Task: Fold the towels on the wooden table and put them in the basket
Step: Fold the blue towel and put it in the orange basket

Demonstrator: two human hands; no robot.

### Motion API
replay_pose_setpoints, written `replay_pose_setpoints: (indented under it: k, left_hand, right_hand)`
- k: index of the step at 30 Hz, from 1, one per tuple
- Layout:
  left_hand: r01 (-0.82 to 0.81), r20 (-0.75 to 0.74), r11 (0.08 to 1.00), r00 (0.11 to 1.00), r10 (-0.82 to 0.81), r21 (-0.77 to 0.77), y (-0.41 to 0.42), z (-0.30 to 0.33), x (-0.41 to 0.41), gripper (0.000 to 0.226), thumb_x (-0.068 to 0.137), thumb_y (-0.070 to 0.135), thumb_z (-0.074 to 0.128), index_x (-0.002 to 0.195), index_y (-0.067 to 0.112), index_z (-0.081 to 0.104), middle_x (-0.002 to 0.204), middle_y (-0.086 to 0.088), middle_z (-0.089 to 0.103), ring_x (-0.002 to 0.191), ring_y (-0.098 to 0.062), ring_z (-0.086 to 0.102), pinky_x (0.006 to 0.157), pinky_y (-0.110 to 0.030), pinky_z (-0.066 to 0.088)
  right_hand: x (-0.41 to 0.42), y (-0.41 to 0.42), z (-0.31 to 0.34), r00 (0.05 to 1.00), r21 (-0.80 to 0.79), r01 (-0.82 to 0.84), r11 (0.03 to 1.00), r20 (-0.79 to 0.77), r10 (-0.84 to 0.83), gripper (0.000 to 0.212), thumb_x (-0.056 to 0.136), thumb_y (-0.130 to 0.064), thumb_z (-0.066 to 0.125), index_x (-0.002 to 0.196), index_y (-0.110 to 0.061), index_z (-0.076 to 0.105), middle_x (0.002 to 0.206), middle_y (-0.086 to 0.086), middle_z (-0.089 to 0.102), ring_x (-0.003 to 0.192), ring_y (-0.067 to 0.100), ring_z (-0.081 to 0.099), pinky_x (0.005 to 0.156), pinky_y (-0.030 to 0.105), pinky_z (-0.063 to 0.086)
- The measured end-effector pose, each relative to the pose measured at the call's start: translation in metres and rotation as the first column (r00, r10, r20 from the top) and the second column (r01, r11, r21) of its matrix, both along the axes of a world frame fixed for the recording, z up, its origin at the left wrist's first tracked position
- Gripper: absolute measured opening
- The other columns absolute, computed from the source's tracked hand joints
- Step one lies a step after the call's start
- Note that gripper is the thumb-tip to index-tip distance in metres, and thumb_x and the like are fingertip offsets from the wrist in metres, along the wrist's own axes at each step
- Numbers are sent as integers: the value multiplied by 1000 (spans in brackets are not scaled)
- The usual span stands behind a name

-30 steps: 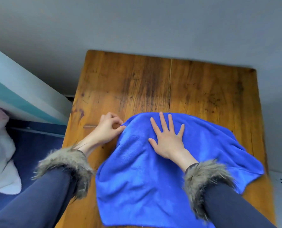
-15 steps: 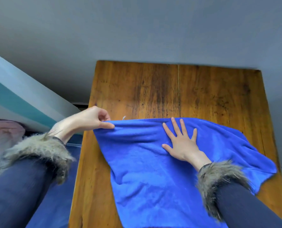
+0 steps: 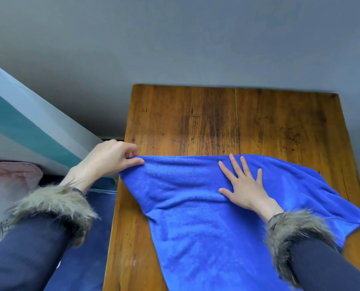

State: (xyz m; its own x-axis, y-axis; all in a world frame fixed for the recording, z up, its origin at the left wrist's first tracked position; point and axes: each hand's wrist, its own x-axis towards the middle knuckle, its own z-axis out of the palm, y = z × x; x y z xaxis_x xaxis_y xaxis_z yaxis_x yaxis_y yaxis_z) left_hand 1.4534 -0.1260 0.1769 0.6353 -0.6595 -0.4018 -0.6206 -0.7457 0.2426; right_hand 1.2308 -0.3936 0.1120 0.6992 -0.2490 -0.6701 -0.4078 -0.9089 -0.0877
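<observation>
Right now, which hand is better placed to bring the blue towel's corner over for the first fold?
Left. The left hand already pinches the blue towel at its far left corner, while the right hand lies flat on it, pinning it to the wooden table.
</observation>
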Motion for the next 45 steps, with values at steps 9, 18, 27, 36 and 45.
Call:
replay_pose_setpoints:
  k: [9, 18, 27, 36, 45]
  left_hand:
    - [-97, -191, 971, 980, 55, -219, 36, -8, -3, 14, 86, 17, 61, 82, 30, 56, 71, 0, 61, 65, -17, 55, 64, -33, 45]
    - [-107, 236, 992, 964, 119, -63, 41, -4, -4, 25, 83, 52, 58, 83, 27, 64, 70, 2, 64, 76, -27, 61, 62, -32, 44]
    - [-317, -110, 889, 948, 298, -330, 54, -8, -14, 8, 85, 34, 60, 80, 28, 64, 75, 7, 68, 73, -15, 62, 70, -32, 49]
    - [-491, -98, 763, 861, 500, -421, 35, -46, -66, 44, 86, 9, 57, 129, 12, 48, 124, -10, 52, 116, -28, 47, 97, -38, 38]
    - [-869, -426, 494, 436, 792, 30, 43, -72, -170, 22, 80, 40, 66, 79, 19, 63, 80, -3, 70, 90, -27, 65, 76, -32, 47]
  right_hand:
    - [0, 1, -1, 1000, -2, 2, 1000, -15, -2, 74, 92, -57, 32, 130, -45, -30, 138, -15, -43, 138, 19, -33, 110, 63, -6]
    - [-1, -2, -3, 1000, -12, -11, 1000, 5, 11, 74, 91, -59, 33, 129, -47, -29, 138, -16, -43, 138, 18, -31, 110, 62, -5]
    - [1, 34, 4, 990, -91, 93, 992, 116, -82, 64, 97, -47, 29, 146, -35, -10, 155, -4, -23, 143, 22, -20, 111, 64, 1]
    - [-2, 128, 1, 979, 26, 30, 999, 203, -35, 66, 94, -55, 30, 148, -35, -3, 156, -3, -18, 143, 23, -19, 111, 61, 1]
    - [-50, 160, -5, 810, -21, 17, 1000, 586, -1, 42, 73, -32, 63, 111, -13, 63, 123, 13, 59, 118, 26, 49, 87, 47, 51]
